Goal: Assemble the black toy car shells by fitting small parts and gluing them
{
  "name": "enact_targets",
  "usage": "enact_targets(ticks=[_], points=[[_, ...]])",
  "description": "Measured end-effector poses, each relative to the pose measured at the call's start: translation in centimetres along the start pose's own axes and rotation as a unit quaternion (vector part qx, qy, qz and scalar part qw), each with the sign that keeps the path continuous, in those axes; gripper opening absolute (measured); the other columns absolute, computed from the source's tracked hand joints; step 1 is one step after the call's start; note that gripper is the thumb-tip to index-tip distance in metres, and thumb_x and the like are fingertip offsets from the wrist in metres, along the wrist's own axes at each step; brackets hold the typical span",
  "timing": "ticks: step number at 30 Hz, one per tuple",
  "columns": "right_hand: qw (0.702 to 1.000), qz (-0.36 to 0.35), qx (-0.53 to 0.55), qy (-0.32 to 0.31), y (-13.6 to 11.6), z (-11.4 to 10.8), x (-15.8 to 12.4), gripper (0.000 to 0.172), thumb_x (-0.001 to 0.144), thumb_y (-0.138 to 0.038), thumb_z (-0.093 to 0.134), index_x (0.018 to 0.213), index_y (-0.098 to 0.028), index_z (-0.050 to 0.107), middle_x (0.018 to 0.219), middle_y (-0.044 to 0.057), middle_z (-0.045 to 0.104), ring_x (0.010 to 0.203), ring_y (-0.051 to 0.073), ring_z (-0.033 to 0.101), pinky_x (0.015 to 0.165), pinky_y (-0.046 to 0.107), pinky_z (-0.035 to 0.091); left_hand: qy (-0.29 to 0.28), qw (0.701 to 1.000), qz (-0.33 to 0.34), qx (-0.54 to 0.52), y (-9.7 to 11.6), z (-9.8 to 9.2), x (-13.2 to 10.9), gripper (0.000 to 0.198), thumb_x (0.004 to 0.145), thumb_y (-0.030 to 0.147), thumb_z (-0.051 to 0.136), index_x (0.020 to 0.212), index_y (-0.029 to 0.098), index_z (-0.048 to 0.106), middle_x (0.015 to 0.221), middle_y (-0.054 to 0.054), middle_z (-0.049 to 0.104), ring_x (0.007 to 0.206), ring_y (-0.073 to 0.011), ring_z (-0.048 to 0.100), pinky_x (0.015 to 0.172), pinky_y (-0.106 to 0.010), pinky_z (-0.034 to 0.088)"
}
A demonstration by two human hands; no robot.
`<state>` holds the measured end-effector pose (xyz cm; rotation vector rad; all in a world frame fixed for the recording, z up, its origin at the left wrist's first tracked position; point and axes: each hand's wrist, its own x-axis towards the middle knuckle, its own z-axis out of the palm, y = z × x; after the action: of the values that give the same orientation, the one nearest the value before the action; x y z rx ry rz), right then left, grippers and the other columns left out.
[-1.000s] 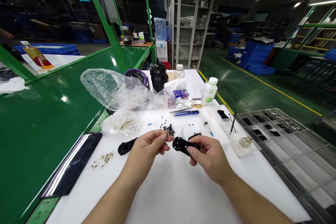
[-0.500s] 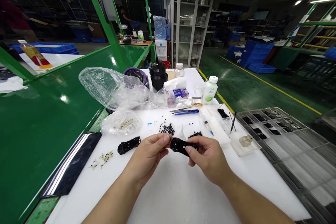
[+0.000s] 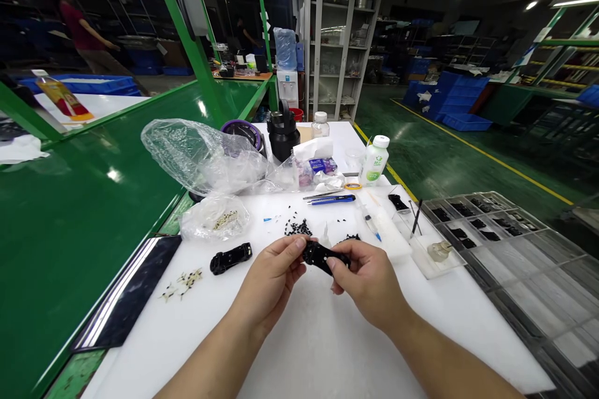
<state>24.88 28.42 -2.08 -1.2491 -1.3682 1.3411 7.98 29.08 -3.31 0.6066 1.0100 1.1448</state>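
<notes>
My right hand (image 3: 362, 268) grips the right end of a black, car-shaped plastic part (image 3: 318, 255), like a toy car chassis, above the white work surface (image 3: 299, 349). At its left end, the thumb and forefinger of my left hand (image 3: 276, 268) are pinched together against the part. Whatever those fingertips hold is too small to make out. A similar black car part (image 3: 231, 258) lies left of my hands. Just beyond them is a heap of tiny black pieces (image 3: 298, 227), and a second heap (image 3: 350, 238) is partly hidden behind my right hand.
Pale small pieces (image 3: 182, 283) lie at left, near a plastic bag (image 3: 215, 218) of more. A blue cutter (image 3: 331, 199), a syringe (image 3: 372, 227) and a white bottle (image 3: 375, 162) stand or lie farther back. At right are a glue bottle (image 3: 438, 251) and a compartment tray (image 3: 519, 280).
My left fingertips have closed in on the left end of the car part, which has shifted slightly left. In the background, a person in a red top has walked rightward.
</notes>
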Motion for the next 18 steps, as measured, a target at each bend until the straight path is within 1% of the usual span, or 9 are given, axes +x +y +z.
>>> enact_targets(ticks=[4, 8, 13, 18], points=[[1.000, 0.004, 0.008, -0.002, 0.10, 0.06, 0.03, 0.016, 0.081, -0.029, 0.065, 0.086, -0.014, 0.067, 0.059, -0.001, 0.060, 0.052, 0.012, 0.061, 0.054, 0.023, 0.053, -0.007, 1.000, -0.002, -0.007, 0.03, 0.04, 0.06, 0.026, 0.076, 0.040, 0.077, 0.091, 0.018, 0.073, 0.088, -0.002, 0.063, 0.083, -0.0106, 0.054, 0.072, -0.019, 0.042], [1.000, 0.005, 0.005, -0.001, 0.01, 0.17, 0.03, 0.015, 0.080, -0.028, 0.065, 0.084, -0.014, 0.066, 0.058, -0.001, 0.060, 0.051, 0.013, 0.061, 0.051, 0.022, 0.050, -0.003, 1.000, 0.002, -0.007, 0.01, 0.05, 0.07, 0.028, 0.075, 0.040, 0.078, 0.091, 0.018, 0.073, 0.087, -0.002, 0.063, 0.083, -0.0109, 0.054, 0.073, -0.019, 0.043], [1.000, 0.006, 0.007, 0.008, -0.17, 0.41, -0.09, 0.013, 0.081, -0.027, 0.065, 0.083, -0.014, 0.065, 0.056, -0.001, 0.061, 0.052, 0.013, 0.062, 0.051, 0.023, 0.049, 0.014, 1.000, 0.009, -0.002, -0.08, 0.34, 0.08, 0.029, 0.072, 0.041, 0.079, 0.089, 0.018, 0.074, 0.085, -0.003, 0.064, 0.082, -0.0114, 0.053, 0.072, -0.020, 0.042], [1.000, 0.001, 0.001, 0.012, 0.22, 0.55, -0.12, 0.014, 0.082, -0.029, 0.064, 0.083, -0.015, 0.064, 0.057, -0.001, 0.062, 0.053, 0.014, 0.063, 0.052, 0.023, 0.050, 0.032, 0.999, 0.037, 0.020, -0.09, 0.71, -0.02, 0.028, 0.072, 0.041, 0.079, 0.088, 0.018, 0.074, 0.088, -0.003, 0.065, 0.082, -0.0123, 0.052, 0.073, -0.022, 0.041]])
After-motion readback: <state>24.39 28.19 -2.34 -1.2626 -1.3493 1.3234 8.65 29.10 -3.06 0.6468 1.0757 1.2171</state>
